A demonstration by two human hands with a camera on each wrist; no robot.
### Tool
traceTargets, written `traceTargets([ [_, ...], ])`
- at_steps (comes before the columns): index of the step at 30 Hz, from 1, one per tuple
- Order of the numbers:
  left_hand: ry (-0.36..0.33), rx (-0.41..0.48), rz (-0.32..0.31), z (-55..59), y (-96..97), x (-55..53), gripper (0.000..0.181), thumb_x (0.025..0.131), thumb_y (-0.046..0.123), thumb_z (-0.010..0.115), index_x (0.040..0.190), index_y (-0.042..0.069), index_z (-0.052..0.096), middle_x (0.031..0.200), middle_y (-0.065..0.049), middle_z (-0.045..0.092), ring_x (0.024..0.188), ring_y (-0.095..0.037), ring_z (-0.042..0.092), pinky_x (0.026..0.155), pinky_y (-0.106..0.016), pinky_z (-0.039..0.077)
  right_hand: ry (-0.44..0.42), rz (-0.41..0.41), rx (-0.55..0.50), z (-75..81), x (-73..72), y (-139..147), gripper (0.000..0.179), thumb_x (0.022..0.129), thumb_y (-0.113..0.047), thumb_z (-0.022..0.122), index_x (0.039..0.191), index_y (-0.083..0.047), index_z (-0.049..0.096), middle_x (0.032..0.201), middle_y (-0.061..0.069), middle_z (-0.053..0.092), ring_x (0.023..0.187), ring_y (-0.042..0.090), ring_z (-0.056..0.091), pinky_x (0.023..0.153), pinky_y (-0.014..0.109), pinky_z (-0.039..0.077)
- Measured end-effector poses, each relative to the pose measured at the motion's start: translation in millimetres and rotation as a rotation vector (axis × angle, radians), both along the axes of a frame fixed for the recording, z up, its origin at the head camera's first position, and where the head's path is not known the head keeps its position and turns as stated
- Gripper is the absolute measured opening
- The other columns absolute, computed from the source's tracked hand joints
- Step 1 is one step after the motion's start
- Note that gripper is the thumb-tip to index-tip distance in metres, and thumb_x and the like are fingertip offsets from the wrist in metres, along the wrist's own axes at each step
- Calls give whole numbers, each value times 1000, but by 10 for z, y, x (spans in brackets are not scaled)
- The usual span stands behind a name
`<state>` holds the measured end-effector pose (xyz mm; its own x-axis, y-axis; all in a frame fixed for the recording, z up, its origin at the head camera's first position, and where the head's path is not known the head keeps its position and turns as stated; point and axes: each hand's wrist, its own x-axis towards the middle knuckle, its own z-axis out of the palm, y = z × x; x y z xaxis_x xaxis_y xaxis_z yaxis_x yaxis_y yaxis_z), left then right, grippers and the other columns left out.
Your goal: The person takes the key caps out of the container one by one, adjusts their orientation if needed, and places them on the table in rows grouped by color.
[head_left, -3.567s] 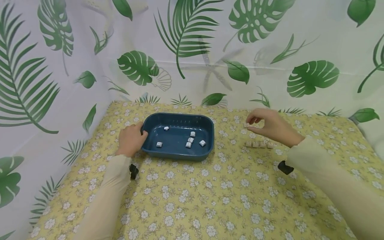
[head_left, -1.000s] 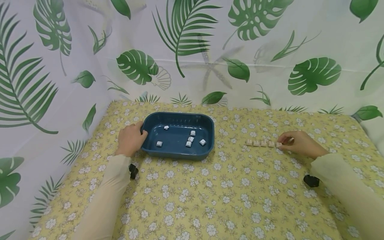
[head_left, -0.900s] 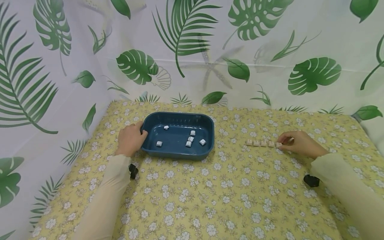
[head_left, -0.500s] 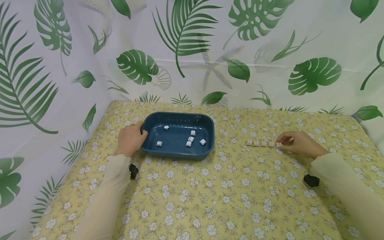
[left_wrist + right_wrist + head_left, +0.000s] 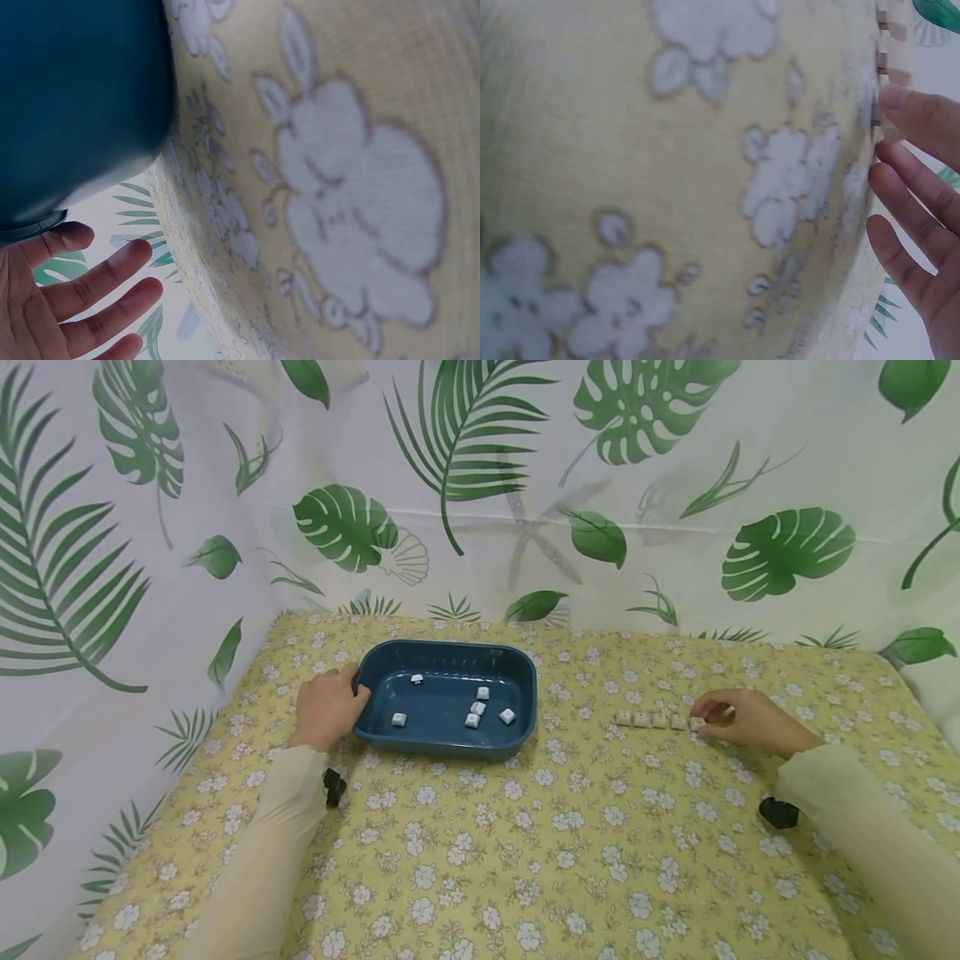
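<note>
In the head view my left hand grips the left rim of a dark blue plastic basin. The left wrist view shows those fingers spread below the basin's lip, the index finger against it. Several white keycaps lie scattered on the basin floor. On the right, a straight row of beige keycaps stands on the cloth. My right hand pinches the keycap at the row's right end between thumb and fingertips. It sits in line with the others, partly covered by the thumb in the right wrist view.
A yellow flowered cloth covers the table. White leaf-printed curtains close off the back and left side. A strip of cloth separates the basin from the keycap row.
Since the oldest frame, my right hand has carried a keycap rightward and lowered it to the row's right end. Over the last second it has stayed there. My left hand has kept still.
</note>
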<state>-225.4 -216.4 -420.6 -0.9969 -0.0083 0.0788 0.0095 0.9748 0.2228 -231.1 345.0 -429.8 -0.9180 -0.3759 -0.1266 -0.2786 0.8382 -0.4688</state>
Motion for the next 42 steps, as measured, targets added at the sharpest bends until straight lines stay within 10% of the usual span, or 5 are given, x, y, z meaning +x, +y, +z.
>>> traceTargets([
  [13,8,8,-12,0,-13,-14,44,95,25,41,132,5,52,109,-24,64,90,-40,62,85,-56,46,227,-2,82,618,161,-6,41,82,-22,72,118,-5,60,109,14,65,93,30,59,80,46,50],
  [20,22,6,-18,0,-22,-13,43,94,25,41,130,4,53,108,-24,64,89,-40,62,83,-55,46,434,22,56,1055,266,-304,39,76,-15,77,112,-10,65,104,8,69,87,4,56,75,14,42],
  [24,18,12,-19,-3,-23,-10,44,95,26,41,131,5,52,110,-24,64,92,-41,62,85,-56,46,501,80,40,1270,301,-645,38,74,-10,78,110,-11,67,103,5,70,89,16,60,78,21,44],
  [34,20,6,-20,-16,-11,-25,41,95,25,41,129,5,53,105,-23,65,86,-39,62,82,-54,47,526,316,-72,1592,129,-1581,26,77,-10,75,103,-9,68,101,4,69,90,18,62,78,36,49],
  [42,49,30,-33,-14,-35,-9,37,94,23,43,121,3,57,98,-22,65,78,-36,62,76,-51,48,424,433,-76,1547,-112,-2206,21,82,-16,72,102,-9,69,98,5,70,90,19,64,81,36,52],
])
